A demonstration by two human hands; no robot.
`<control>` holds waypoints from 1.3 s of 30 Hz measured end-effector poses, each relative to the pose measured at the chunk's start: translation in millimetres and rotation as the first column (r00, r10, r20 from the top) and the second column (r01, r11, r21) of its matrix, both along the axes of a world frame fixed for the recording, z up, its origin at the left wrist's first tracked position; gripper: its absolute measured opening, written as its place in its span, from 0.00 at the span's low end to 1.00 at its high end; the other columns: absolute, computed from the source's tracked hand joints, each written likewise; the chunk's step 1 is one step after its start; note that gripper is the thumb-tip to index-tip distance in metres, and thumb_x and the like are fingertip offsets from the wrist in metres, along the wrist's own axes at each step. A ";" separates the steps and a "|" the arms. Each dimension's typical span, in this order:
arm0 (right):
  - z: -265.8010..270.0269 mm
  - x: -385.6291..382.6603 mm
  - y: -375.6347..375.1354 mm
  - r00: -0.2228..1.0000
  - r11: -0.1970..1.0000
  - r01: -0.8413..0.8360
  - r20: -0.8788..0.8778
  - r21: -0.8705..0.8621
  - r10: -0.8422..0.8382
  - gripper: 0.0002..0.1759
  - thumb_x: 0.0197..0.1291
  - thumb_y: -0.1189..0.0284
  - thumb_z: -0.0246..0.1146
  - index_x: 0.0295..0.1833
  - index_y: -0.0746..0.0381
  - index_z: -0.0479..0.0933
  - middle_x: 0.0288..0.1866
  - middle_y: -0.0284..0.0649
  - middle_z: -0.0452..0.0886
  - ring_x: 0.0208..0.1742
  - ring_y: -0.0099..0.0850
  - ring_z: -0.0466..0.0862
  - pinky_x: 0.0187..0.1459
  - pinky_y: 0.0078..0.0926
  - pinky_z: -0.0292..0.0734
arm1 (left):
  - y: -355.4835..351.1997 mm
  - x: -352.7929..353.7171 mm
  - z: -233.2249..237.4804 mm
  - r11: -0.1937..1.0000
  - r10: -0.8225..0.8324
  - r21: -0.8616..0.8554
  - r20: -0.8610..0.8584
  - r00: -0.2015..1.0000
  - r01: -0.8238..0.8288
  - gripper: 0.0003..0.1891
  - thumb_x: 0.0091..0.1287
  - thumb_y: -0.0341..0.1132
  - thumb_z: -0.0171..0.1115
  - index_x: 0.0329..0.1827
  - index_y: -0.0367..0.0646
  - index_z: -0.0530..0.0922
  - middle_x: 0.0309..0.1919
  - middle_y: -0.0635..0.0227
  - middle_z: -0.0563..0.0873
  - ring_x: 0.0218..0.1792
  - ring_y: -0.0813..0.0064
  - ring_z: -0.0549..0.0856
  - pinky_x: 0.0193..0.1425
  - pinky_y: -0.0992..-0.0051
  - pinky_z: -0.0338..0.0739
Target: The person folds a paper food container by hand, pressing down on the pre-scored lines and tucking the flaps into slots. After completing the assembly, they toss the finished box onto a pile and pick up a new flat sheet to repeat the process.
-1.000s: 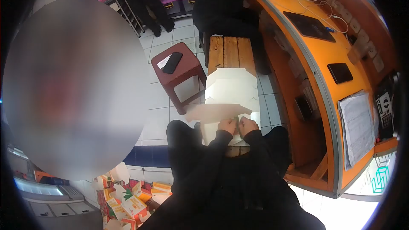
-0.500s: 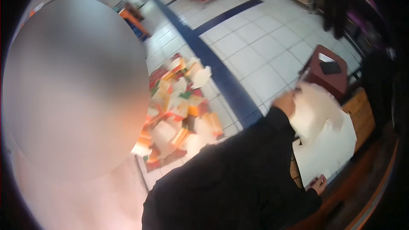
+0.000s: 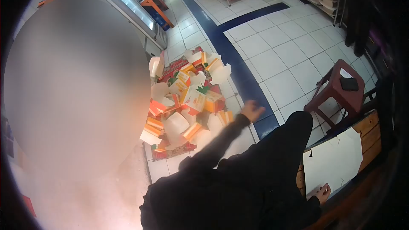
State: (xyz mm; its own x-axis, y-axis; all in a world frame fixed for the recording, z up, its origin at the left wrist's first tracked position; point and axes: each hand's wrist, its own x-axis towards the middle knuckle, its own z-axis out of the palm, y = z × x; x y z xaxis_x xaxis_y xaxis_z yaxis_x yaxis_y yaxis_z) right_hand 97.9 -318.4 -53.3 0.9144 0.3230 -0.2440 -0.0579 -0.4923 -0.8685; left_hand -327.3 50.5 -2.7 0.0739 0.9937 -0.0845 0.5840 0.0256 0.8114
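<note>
One white card sheet is lying on the wooden bench; the person's right hand is resting at the sheet's edge, fingers curling, and from where I'm standing I cannot tell whether they are pinching it. Left hand, arm outstretched, is hovering over the floor between the bench and a heap of boxes, fingers loosely spreading. Boxes, white, orange and yellow, are lying on a red mat, well apart from the bench. Maroon stool is standing just beside the bench, dark phone lying on its seat.
</note>
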 end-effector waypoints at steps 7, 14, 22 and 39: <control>-90.3 32.3 -69.8 0.825 0.891 0.256 0.565 -0.375 0.001 0.34 0.53 0.53 0.71 0.56 0.68 0.79 0.44 0.56 0.85 0.46 0.51 0.85 0.50 0.42 0.80 | -75.5 225.4 55.6 0.816 -0.558 0.267 0.133 0.819 0.513 0.22 0.64 0.37 0.64 0.60 0.41 0.73 0.46 0.57 0.83 0.47 0.58 0.84 0.52 0.64 0.78; 8.1 -28.3 -24.4 0.900 0.804 0.343 0.414 -0.486 -0.133 0.35 0.58 0.61 0.68 0.68 0.65 0.70 0.56 0.56 0.74 0.57 0.52 0.76 0.60 0.45 0.73 | -124.3 304.8 -11.0 0.576 -0.801 0.030 -0.181 0.571 0.817 0.30 0.64 0.42 0.61 0.64 0.30 0.67 0.56 0.40 0.76 0.58 0.44 0.76 0.64 0.54 0.70; 50.7 -49.3 -5.5 0.882 0.729 0.395 0.451 -0.559 -0.132 0.33 0.61 0.65 0.64 0.71 0.59 0.67 0.58 0.49 0.71 0.60 0.46 0.71 0.60 0.42 0.71 | -145.8 296.5 3.0 0.526 -0.803 0.153 -0.236 0.548 0.837 0.40 0.64 0.41 0.60 0.73 0.26 0.53 0.63 0.38 0.68 0.63 0.42 0.70 0.67 0.54 0.67; 80.7 -62.9 6.7 0.856 0.791 0.049 0.433 -0.610 0.282 0.24 0.64 0.56 0.63 0.65 0.49 0.76 0.63 0.38 0.77 0.53 0.39 0.80 0.59 0.42 0.64 | -167.2 300.2 53.0 0.197 -0.915 0.038 -0.352 0.198 0.980 0.35 0.60 0.39 0.63 0.72 0.41 0.64 0.55 0.54 0.81 0.59 0.55 0.77 0.65 0.55 0.65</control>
State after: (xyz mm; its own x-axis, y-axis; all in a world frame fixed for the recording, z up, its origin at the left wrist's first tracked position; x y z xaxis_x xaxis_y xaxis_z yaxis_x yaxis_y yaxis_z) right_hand 35.0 -311.7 27.4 0.9240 0.3806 0.0374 0.3736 -0.8775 -0.3008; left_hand -27.1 -116.7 50.3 0.9851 0.1582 -0.0669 0.1685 -0.8150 0.5544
